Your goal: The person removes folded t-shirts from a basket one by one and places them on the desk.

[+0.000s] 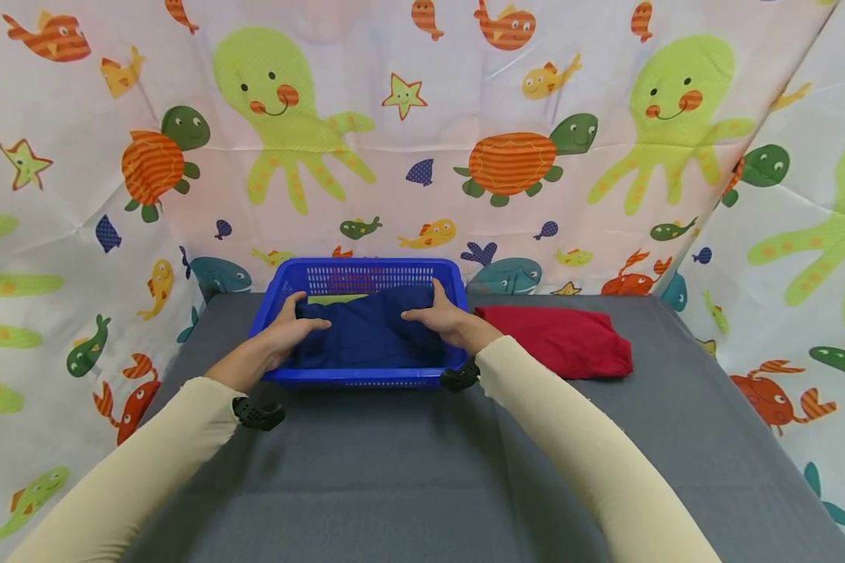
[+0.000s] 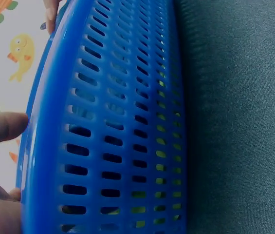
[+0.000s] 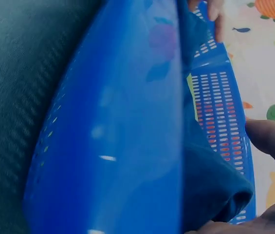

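A navy blue cloth (image 1: 366,336) lies inside a blue plastic basket (image 1: 366,374) with slotted walls. At the cloth's left end is my left hand (image 1: 286,332), its thumb stretched out over the fabric. My right hand (image 1: 449,319) is at the cloth's right end, thumb and forefinger spread apart. In the right wrist view, a curled fold of the navy cloth (image 3: 220,190) shows close to that hand, and the thumb is apart from it. The basket's wall (image 2: 113,141) hides part of my left hand in the left wrist view. A light green item (image 1: 332,299) shows behind the navy cloth.
Right of the basket, a folded red cloth (image 1: 563,342) lies on the grey-covered table (image 1: 394,485). A curtain with printed sea animals (image 1: 422,211) hangs behind the basket and along both sides. A dark wrist device (image 1: 258,414) sits on my left wrist.
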Demonstrator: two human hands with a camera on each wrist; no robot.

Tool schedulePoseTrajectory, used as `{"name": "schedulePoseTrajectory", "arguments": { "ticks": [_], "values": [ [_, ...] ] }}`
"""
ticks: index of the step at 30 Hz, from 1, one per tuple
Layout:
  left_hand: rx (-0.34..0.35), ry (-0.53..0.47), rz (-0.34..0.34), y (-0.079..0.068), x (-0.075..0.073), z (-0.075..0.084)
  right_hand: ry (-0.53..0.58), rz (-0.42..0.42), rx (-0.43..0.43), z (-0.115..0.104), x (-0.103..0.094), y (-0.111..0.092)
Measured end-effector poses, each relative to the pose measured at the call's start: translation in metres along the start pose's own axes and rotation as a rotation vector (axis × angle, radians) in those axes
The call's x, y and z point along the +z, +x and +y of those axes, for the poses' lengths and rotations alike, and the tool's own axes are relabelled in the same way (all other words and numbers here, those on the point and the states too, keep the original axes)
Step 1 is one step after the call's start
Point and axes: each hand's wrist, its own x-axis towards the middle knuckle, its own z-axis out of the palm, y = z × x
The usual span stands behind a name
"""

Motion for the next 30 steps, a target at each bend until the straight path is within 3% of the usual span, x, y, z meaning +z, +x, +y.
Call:
{"name": "schedulePoseTrajectory", "arguments": {
  "ticks": [7,15,20,24,30],
  "values": [
    [-0.029,-0.006,0.04,0.003,0.0,-0.001,0.003,-0.004,0.081,0.0,-0.004,0.006],
    [-0.07,0.0,0.047,-0.007,0.001,0.009,-0.094,-0.006,0.037,-0.008,-0.001,0.005],
    [-0.115,0.012,0.015,-0.011,-0.001,0.015,-0.069,0.022,0.086,-0.007,0.002,0.004],
    [-0.169,-0.007,-0.014,-0.007,-0.004,0.013,-0.053,-0.023,0.128,-0.006,0.0,0.006],
    [-0.158,-0.028,-0.05,-0.002,-0.01,0.005,-0.039,-0.082,0.089,-0.004,-0.01,0.012]
  ]
}}
